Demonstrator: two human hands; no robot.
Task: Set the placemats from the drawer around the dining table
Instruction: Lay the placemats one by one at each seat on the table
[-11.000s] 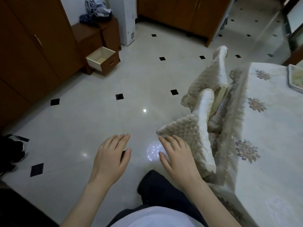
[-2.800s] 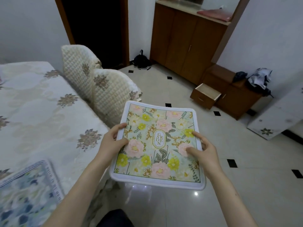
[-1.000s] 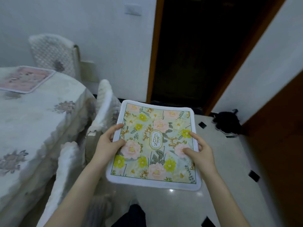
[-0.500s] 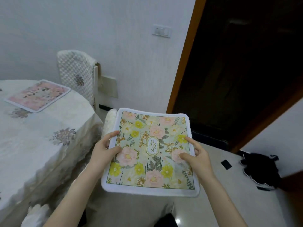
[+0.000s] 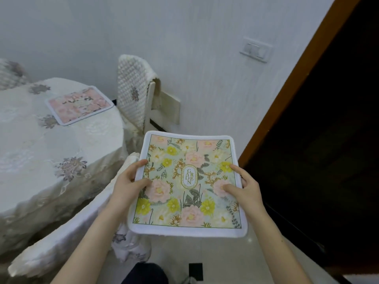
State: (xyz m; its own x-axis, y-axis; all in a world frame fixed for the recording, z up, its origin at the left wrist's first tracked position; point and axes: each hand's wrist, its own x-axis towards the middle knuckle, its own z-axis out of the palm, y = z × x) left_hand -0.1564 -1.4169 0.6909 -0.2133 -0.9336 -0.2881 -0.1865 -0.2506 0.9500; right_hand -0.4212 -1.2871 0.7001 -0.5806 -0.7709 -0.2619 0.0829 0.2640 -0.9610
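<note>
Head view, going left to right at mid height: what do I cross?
Dining table → pink placemat lying on it → quilted chair back → floral placemat held by left hand and right hand → dark doorway.

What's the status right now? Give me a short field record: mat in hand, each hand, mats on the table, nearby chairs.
mat in hand: green floral placemat, held flat above the floor, off the table
left hand: left hand grips its left edge
right hand: right hand grips its right edge
mats on table: pink placemat lying on the dining table
chairs: quilted chair against the wall
</note>
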